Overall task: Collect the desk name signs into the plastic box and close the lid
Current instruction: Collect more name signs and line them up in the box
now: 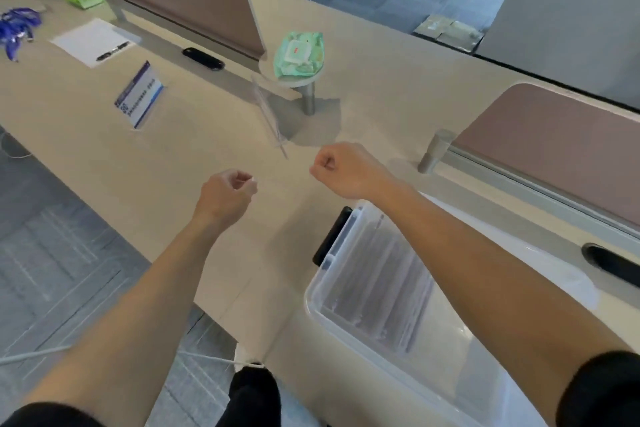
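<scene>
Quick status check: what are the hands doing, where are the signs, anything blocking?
Left hand and right hand fisted, empty. Printed sign and clear sign on the desk. Plastic box open. Nothing in the way.

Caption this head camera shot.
Two loosely closed hands hover over beige desk, open clear plastic box beside.

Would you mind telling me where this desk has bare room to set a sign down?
The widest bare patch lies between the blue name sign, the left hand and the desk's near edge. A smaller one lies between the right hand and the grey post. It is crowded around the clear stand and wipes pack, and the plastic box fills the near right.
</scene>
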Available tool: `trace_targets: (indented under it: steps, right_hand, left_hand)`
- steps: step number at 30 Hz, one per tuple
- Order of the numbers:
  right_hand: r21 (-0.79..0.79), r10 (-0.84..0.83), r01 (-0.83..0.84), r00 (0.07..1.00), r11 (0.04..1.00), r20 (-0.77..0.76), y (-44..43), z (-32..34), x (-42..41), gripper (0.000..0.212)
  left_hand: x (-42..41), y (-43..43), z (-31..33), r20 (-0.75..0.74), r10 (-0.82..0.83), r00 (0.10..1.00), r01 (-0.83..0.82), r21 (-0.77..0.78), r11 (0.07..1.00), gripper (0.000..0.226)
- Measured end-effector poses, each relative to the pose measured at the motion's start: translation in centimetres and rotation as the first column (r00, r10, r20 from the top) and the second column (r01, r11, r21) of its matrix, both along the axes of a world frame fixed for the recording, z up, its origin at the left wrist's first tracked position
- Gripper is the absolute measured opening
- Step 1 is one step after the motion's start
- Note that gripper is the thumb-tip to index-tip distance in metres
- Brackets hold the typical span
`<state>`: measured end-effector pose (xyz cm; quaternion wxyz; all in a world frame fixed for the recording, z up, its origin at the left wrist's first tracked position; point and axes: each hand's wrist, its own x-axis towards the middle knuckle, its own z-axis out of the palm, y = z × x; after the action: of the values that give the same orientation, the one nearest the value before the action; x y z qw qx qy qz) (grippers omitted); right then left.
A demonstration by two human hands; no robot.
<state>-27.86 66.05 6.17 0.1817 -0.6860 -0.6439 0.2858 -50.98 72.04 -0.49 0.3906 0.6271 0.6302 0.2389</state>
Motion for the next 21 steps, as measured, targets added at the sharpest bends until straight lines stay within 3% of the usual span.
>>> trace_targets:
  steps: [5,11,17,21]
  right_hand:
    - [-0.016,-0.095,0.096,0.994,0.995,0.059,6.5,-0.5,-4.6,0.016]
    - [-0.058,-0.22,0.229,0.968,0.972,0.122,13.1,-0.8,-9.7,0.017]
    - [-0.104,-0.356,0.374,0.921,0.922,0.16,18.0,-2.1,-10.2,0.029]
    - [-0.141,-0.42,0.441,0.894,0.886,0.157,21.2,-3.2,-8.9,0.032]
  left_hand:
    - [-5.8,6.6,-1.7,0.11,0.058,0.992,-0.05,-0.072,0.996,0.016]
    - [-9.8,15.5,-2.3,0.261,0.023,0.965,0.019,-0.158,0.987,0.008]
    - [-9.3,24.2,-2.5,0.39,0.078,0.917,0.026,-0.256,0.966,0.007]
    - [-6.3,29.5,-3.4,0.375,0.116,0.92,0.011,-0.319,0.948,0.012]
